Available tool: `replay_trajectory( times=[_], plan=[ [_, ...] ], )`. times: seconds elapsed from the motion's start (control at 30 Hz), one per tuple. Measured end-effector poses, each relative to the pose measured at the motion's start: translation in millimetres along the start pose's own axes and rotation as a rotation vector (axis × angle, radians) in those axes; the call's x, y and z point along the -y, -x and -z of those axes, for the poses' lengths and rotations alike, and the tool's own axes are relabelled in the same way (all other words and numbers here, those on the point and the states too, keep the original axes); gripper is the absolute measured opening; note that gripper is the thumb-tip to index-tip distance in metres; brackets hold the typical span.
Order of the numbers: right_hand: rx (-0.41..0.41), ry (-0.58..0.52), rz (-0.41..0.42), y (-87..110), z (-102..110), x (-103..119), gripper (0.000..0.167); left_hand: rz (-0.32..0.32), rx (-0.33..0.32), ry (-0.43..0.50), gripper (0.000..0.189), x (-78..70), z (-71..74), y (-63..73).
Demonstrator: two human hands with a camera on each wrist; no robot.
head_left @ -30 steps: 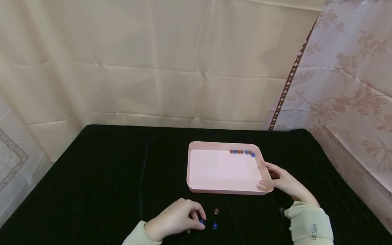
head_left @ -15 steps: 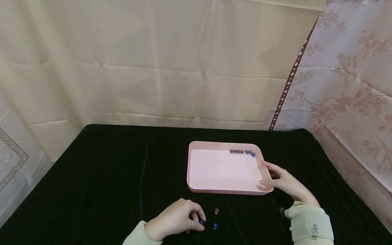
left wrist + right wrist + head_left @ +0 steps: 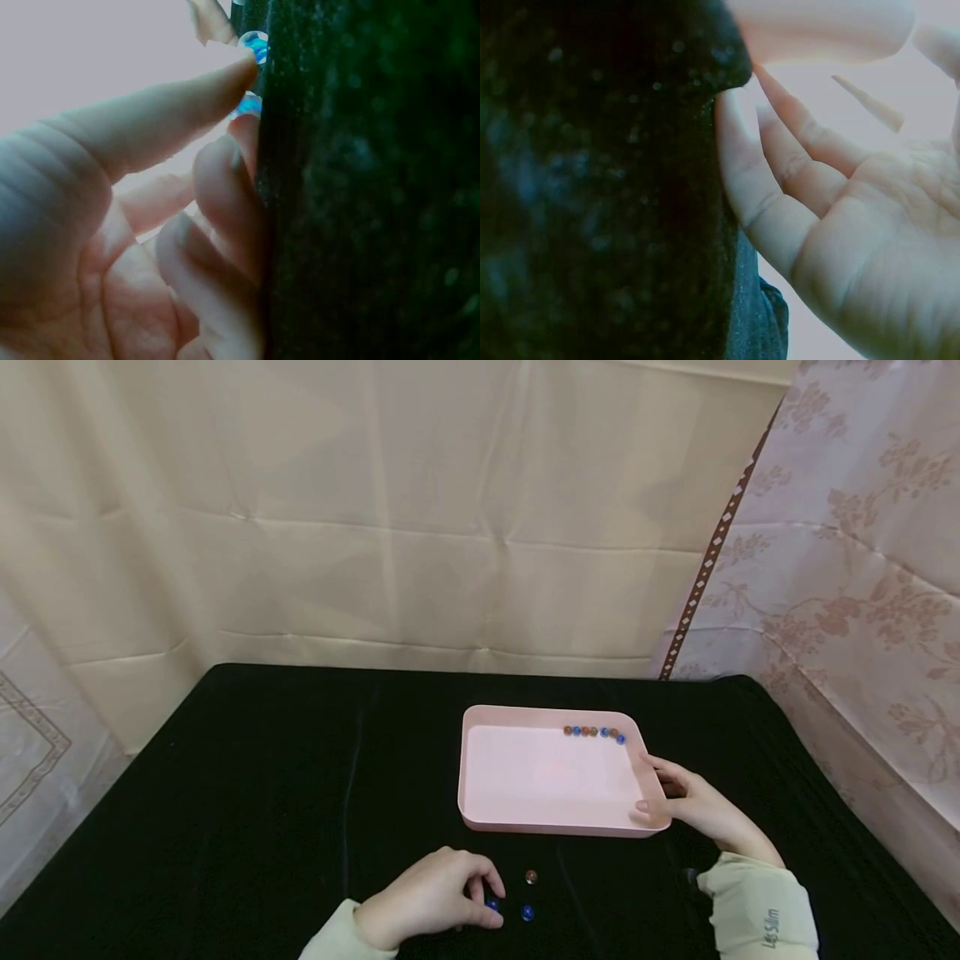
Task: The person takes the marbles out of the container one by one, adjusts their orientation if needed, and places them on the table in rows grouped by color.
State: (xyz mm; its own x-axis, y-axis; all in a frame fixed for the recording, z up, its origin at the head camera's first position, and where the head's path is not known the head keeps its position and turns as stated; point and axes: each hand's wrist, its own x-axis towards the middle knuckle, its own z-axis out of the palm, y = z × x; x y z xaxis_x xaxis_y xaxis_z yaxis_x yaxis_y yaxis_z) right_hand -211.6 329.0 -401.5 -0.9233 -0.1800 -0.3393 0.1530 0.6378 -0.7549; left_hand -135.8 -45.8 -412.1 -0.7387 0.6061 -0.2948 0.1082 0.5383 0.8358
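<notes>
Near the table's front, my left hand (image 3: 438, 895) has its thumb and index finger around a blue marble (image 3: 492, 904). The left wrist view shows that blue marble (image 3: 247, 105) between the thumb and the bent fingers, low at the black cloth. Just right of this hand lie a brown marble (image 3: 531, 877) and another blue marble (image 3: 528, 912). My right hand (image 3: 701, 806) holds the right side of a pink tray (image 3: 543, 785), thumb over the rim. Inside, along the back wall, sits a row of brown and blue marbles (image 3: 585, 732).
Black cloth (image 3: 255, 802) covers the table. Behind it hangs a cream curtain (image 3: 337, 527), with a floral cloth (image 3: 862, 568) at the right. A small dark object (image 3: 690, 875) lies beside the right sleeve.
The left fingers shift very slightly around the blue marble. The tray, the right hand and the other marbles stay where they were.
</notes>
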Motion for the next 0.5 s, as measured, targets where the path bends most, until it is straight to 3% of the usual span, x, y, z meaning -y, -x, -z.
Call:
replay_trajectory(
  times=[0.13, 0.37, 0.5],
  plan=[
    [0.002, -0.009, -0.004, -0.7, 0.4, -0.6, 0.088, -0.015, -0.025, -0.032, 0.013, -2.9, 1.4, 1.4],
    [-0.003, -0.018, -0.007, -1.0, 0.4, -0.6, 0.087, -0.128, -0.122, -0.07, 0.013, -13.4, 10.5, 1.8],
    [-0.006, -0.019, -0.005, 0.2, 0.9, -1.1, 0.087, -0.156, -0.133, -0.088, 0.013, -24.6, 21.1, -1.0]
  ],
)
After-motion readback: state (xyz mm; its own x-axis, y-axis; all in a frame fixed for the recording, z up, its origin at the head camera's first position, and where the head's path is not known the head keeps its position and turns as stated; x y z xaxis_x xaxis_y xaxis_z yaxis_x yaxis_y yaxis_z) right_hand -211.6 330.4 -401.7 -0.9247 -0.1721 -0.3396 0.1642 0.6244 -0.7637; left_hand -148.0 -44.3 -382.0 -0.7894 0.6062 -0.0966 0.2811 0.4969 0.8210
